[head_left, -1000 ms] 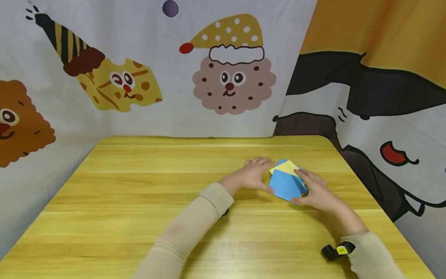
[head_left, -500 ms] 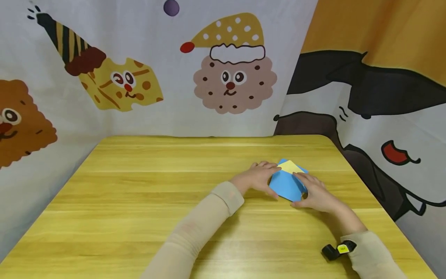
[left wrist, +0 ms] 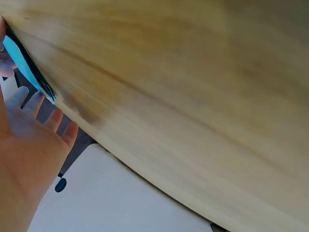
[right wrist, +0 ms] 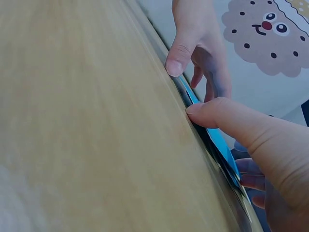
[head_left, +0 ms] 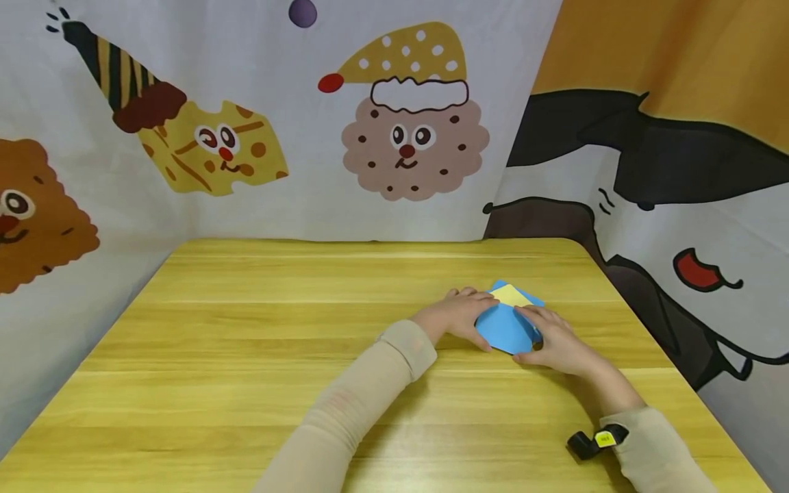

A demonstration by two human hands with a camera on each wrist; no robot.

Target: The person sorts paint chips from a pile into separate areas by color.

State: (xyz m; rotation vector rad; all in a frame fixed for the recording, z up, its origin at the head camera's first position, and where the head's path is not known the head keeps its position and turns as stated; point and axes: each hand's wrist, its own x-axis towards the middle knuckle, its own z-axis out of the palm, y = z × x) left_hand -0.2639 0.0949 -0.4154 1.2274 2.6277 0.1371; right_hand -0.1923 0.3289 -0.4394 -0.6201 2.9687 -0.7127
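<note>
In the head view, overlapping blue paper sheets (head_left: pixel 502 329) and a yellow paper sheet (head_left: pixel 509 296) lie on the right part of the table. The left hand (head_left: pixel 457 319) touches their left side, thumb at the near edge; the left wrist view shows fairly straight, spread fingers (left wrist: pixel 35 104). On the right side, the right hand (head_left: pixel 556 342) holds the sheets between its thumb and fingers. The right wrist view shows the right thumb (right wrist: pixel 227 117) against the near edge of the blue paper (right wrist: pixel 219 142). Parts of the sheets are hidden under both hands.
The wooden table (head_left: pixel 246 356) extends mostly to the left of the hands. Behind it hangs a curtain (head_left: pixel 308 212) with cartoon figures. A small black device (head_left: pixel 594 441) with a yellow label sits at the right wrist.
The left hand has moved right and slightly down, and its fingers now cover the yellow sheet's left corner. The sheets overlap more closely. The right hand has barely moved.
</note>
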